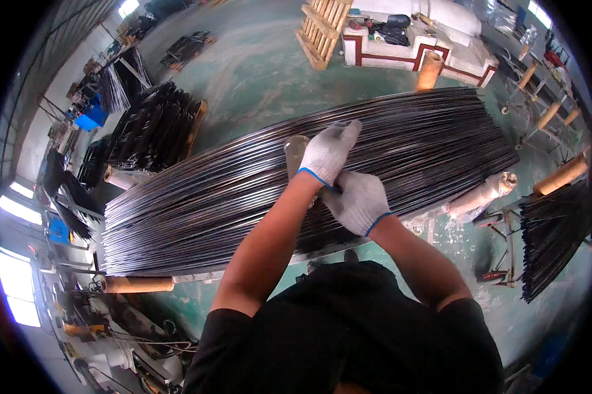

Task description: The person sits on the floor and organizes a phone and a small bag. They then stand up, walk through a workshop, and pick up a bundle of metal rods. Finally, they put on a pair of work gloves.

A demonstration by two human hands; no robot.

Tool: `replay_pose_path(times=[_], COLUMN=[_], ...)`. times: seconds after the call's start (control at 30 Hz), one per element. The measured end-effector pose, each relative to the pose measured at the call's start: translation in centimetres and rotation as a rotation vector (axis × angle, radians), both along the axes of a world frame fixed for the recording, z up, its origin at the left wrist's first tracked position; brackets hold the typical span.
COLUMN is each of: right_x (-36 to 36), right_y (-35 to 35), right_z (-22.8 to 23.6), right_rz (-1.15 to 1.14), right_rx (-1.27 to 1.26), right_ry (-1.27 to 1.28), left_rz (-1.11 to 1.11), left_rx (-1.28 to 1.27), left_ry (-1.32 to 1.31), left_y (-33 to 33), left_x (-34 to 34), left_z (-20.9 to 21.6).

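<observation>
Many long, thin dark metal rods lie side by side in a wide layer [197, 203] across a long bench in front of me. Over the middle of them is my left hand [329, 152], in a white knit glove with a blue cuff, its fingers closed and bent out of sight. My right hand [362, 202], gloved the same way, is closed just below it, near the left wrist. A pale, round-ended object [296, 152] shows left of my left wrist and runs down behind it. Its kind is unclear, and the hands hide what they grip.
Wrapped rollers stand at the bench corners, such as a brown one [138, 284] and a plastic-wrapped one [483, 195]. More dark rods lie stacked on a pallet [155, 128] and on a rack [553, 236]. Beyond are a wooden pallet [322, 29] and a pale sofa [388, 51].
</observation>
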State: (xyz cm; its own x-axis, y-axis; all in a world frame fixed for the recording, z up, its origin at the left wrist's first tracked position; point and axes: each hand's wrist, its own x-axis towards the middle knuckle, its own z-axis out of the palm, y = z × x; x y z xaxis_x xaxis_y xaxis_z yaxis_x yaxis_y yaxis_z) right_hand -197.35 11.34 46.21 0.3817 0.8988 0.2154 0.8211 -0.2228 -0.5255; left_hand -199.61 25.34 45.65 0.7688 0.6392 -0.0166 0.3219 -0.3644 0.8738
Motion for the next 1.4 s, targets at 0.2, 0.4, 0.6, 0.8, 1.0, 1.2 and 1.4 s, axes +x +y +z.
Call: replay_pose_path(times=[0.2, 0.4, 0.6, 0.8, 1.0, 1.2, 1.4], right_x=[-1.9, 1.9, 4.4, 4.2, 3.4, 3.2, 2.4], right_y=[-1.7, -0.1, 0.0, 0.2, 2.3, 5.3, 6.0], right_z=[-0.8, 1.0, 0.0, 2.5, 2.5, 3.8, 2.0], right_rz=[-0.282, -0.007, 0.301, 0.353, 0.126, 0.074, 0.242], right_rx=[0.496, -0.062, -0.149, -0.196, -0.25, -0.172, -0.08], right_ry=[0.261, 0.076, -0.106, -0.279, -0.491, -0.482, -0.561], left_rz=[0.028, -0.298, -0.454, -0.372, -0.236, -0.101, -0.16], left_rx=[0.345, 0.909, 0.916, 0.891, 0.938, 1.251, 0.902], left_ry=[0.207, 0.592, 0.663, 0.543, 0.521, 0.26, 0.207], left_y=[-0.2, 2.4, 1.9, 1.3, 2.6, 2.6, 3.2], left_x=[0.6, 0.2, -0.7, -1.7, -0.1, -2.7, -2.6], left_z=[1.1, -4.7, -5.3, -6.0, -11.2, -7.9, -9.3])
